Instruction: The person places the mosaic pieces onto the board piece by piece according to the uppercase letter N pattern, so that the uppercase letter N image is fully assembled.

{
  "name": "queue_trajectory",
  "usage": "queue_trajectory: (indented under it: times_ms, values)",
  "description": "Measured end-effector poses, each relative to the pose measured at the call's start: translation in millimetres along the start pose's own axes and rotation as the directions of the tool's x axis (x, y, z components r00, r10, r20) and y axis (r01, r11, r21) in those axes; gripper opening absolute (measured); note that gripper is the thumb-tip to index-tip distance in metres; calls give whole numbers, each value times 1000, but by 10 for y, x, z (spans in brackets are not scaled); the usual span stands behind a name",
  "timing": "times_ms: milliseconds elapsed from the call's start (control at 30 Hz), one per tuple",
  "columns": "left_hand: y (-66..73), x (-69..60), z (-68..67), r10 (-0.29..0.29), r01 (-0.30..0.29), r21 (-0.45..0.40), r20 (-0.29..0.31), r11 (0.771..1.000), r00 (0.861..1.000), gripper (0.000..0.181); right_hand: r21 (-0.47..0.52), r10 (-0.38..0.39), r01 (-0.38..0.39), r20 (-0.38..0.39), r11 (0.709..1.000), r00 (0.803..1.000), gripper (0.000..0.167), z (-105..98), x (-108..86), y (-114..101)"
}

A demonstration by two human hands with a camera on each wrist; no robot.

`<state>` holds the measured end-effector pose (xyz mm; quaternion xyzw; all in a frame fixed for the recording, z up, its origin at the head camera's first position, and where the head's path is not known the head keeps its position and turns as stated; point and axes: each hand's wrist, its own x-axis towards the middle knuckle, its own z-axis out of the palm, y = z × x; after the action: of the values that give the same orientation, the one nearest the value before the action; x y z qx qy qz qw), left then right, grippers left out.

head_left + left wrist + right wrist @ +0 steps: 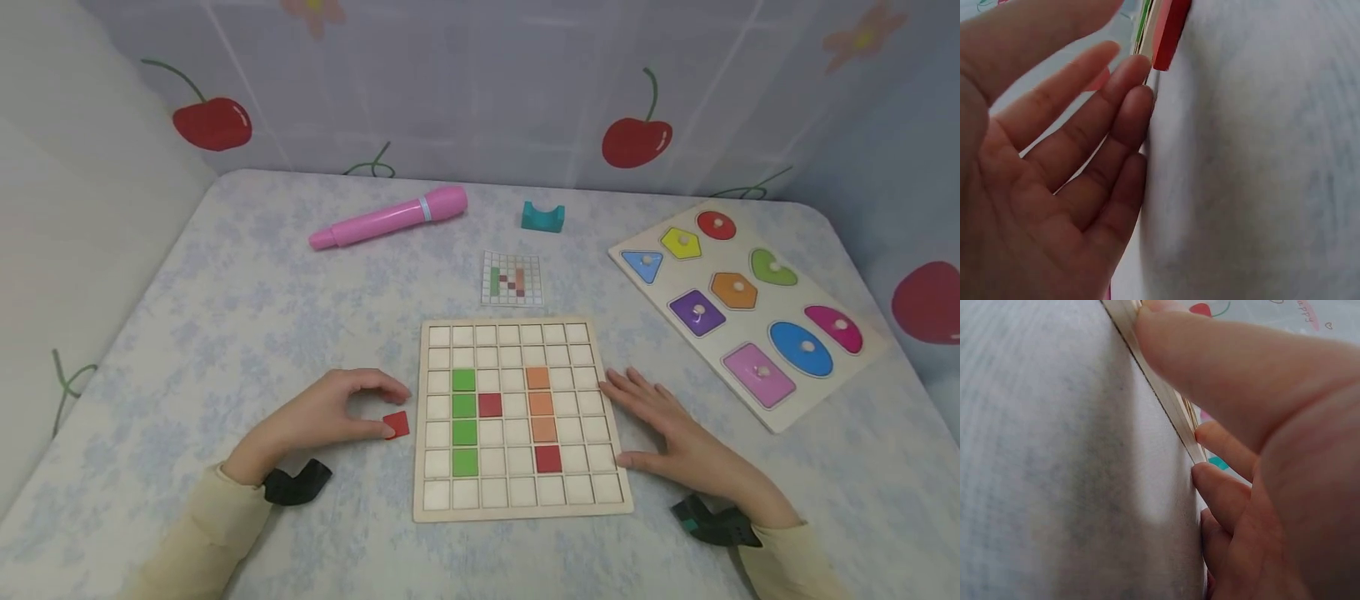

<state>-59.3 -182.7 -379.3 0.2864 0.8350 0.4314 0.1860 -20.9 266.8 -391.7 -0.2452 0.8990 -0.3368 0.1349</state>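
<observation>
A square wooden grid board (522,514) lies on the table between the hands. In it sit a column of several green tiles (464,419), three orange tiles (542,403) and two dark red tiles (490,405). Just left of the board is a loose red tile (397,423), also at the top of the left wrist view. My left hand (330,412) has its thumb tip at that tile, with the other fingers apart from it. The right hand (671,433) rests along the board's right edge, fingertips and thumb touching the rim, fingers loosely spread.
A small pattern card (512,280) lies behind the board. Farther back are a pink marker-shaped stick (390,219) and a teal notched block (543,217). At the right lies a shape-puzzle board (678,300) with knobbed pieces. Patterned fabric (450,83) closes the back.
</observation>
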Motion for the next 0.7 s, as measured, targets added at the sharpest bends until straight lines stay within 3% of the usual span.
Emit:
queue_trajectory:
  times_ms: [167,333,700]
  values:
    - [25,3,71,38,-41,68,35,997,999,44,-3,-6,6,1,1000,1000,80,-1,-17,3]
    - [19,8,119,63,-64,135,14,989,998,47,-3,-1,1,3,1000,1000,79,-9,-11,3]
    - [-56,9,89,101,-95,94,-68,991,993,26,-1,-3,3,4,1000,1000,80,3,-10,-5]
